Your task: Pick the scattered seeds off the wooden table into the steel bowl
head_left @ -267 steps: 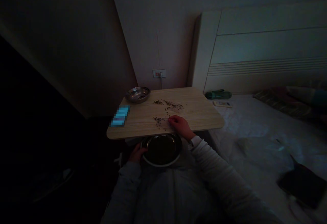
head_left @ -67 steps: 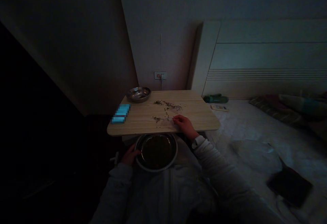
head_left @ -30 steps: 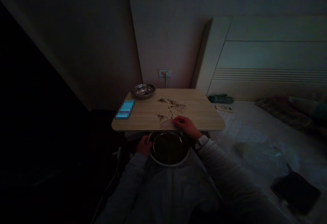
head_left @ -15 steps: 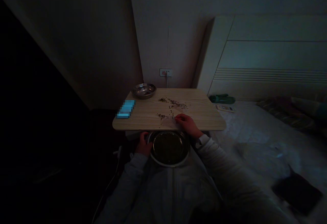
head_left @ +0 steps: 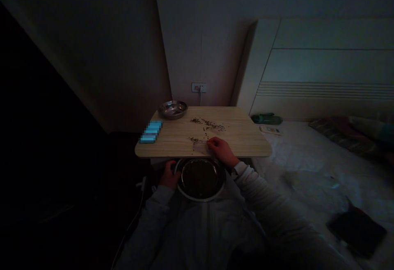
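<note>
My left hand [head_left: 169,176] is wrapped round the left rim of a round metal bowl [head_left: 222,176] at my lap. Dark small grains fill the middle of the bowl. My right hand [head_left: 222,151] rests at the front of the wooden table, with its fingertips pinched on the right end of a thin, see-through sheet [head_left: 200,147]. The sheet lies close to the tabletop, and its exact kind is hard to make out. Just beyond it are scattered dark grains [head_left: 212,125], in loose patches on the light wooden table [head_left: 243,138].
A second metal bowl [head_left: 172,110] stands at the table's back left corner. In front of it lies a blurred-out phone [head_left: 150,132]. To the right, a green bottle [head_left: 267,119], a pale remote [head_left: 271,130] and a dark object [head_left: 356,231] lie on the bed.
My right hand has shifted slightly left with the see-through sheet. My left hand and the lap bowl also appear a little further left.
</note>
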`<state>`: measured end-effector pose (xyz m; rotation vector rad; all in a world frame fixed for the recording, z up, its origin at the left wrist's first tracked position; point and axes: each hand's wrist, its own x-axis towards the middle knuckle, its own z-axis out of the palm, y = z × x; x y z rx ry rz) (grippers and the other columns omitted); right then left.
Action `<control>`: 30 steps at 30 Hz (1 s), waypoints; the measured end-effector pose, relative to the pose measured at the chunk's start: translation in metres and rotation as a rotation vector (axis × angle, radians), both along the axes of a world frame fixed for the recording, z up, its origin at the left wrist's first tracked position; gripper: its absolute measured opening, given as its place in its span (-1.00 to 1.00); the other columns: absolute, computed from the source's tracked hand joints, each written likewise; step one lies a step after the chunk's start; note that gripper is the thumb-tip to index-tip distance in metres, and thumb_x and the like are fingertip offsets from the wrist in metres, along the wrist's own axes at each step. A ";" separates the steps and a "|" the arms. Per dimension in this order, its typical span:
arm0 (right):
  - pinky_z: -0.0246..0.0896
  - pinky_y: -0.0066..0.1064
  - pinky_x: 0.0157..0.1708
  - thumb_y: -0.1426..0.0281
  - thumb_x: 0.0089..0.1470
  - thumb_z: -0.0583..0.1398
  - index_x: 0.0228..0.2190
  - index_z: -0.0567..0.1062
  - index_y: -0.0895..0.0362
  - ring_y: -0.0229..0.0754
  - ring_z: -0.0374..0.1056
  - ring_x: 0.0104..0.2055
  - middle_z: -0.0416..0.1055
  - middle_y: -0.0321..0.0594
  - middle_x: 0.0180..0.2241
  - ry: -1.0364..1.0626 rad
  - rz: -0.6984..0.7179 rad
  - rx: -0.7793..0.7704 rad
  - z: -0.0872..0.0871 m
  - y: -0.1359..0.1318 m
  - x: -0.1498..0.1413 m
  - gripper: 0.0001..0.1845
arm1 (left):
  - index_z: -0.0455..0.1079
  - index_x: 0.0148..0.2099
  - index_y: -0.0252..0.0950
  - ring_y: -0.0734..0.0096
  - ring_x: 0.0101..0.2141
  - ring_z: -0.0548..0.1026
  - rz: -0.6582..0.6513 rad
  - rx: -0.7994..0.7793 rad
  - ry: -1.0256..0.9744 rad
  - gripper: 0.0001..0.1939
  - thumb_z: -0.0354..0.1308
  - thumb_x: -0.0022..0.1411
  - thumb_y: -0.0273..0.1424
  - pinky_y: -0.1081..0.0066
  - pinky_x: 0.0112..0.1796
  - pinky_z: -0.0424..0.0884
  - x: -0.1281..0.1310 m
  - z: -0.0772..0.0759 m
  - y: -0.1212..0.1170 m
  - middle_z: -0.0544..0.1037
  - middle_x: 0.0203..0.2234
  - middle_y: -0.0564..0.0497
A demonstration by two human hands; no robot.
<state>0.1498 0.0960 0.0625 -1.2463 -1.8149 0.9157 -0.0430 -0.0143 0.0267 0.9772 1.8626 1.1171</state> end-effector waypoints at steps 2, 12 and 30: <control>0.10 -0.47 -0.43 0.34 -0.08 0.11 -0.50 0.43 0.17 -0.30 0.25 -0.49 0.37 -0.30 -0.57 0.003 0.014 0.002 0.000 0.000 -0.001 -0.84 | 0.19 -0.17 -0.24 0.38 -0.49 0.44 -0.009 -0.002 0.005 -0.63 0.06 -0.10 -0.54 0.33 -0.32 0.35 -0.002 -0.004 0.001 0.40 -0.59 0.15; 0.11 -0.47 -0.41 0.36 -0.07 0.12 -0.46 0.45 0.19 -0.30 0.26 -0.47 0.40 -0.28 -0.52 -0.011 0.070 0.010 0.000 -0.004 -0.006 -0.84 | 0.23 -0.12 -0.25 0.38 -0.38 0.47 -0.024 0.097 0.028 -0.58 0.07 -0.11 -0.55 0.33 -0.24 0.37 -0.009 -0.019 0.003 0.48 -0.40 0.06; 0.14 -0.46 -0.41 0.33 -0.09 0.12 -0.47 0.43 0.18 -0.30 0.27 -0.47 0.39 -0.31 -0.56 0.081 -0.010 -0.035 0.000 0.000 0.017 -0.83 | 0.26 -0.07 -0.26 0.31 -0.20 0.48 -0.039 0.048 0.066 -0.56 0.05 -0.08 -0.56 0.32 -0.13 0.33 -0.012 -0.015 0.003 0.53 -0.22 -0.03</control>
